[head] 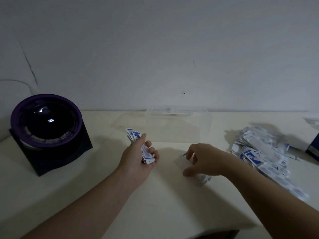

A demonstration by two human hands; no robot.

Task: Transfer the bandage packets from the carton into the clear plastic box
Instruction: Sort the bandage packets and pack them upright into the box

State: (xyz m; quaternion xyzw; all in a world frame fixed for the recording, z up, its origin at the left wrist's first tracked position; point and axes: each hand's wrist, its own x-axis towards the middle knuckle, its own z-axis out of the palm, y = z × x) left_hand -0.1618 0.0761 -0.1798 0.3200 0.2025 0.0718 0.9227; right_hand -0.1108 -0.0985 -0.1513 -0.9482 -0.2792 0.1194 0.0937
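The left hand (138, 157) is turned palm up above the cream table (155, 207), thumb and curled fingers gripping a stack of bandage packets (135, 135). The stack carries blue print on white, too blurred to read. Just right of it, the right hand (205, 161) arches over a few loose packets (181, 160) lying on the table, its fingertips and thumb curled down around them. Farther right sprawls a pile of packets (262, 152), with the dark blue carton (313, 147) cut off by the frame edge. The clear plastic box (177, 123) stands behind the hands, against the wall. A black and purple device (46, 128) sits far left.
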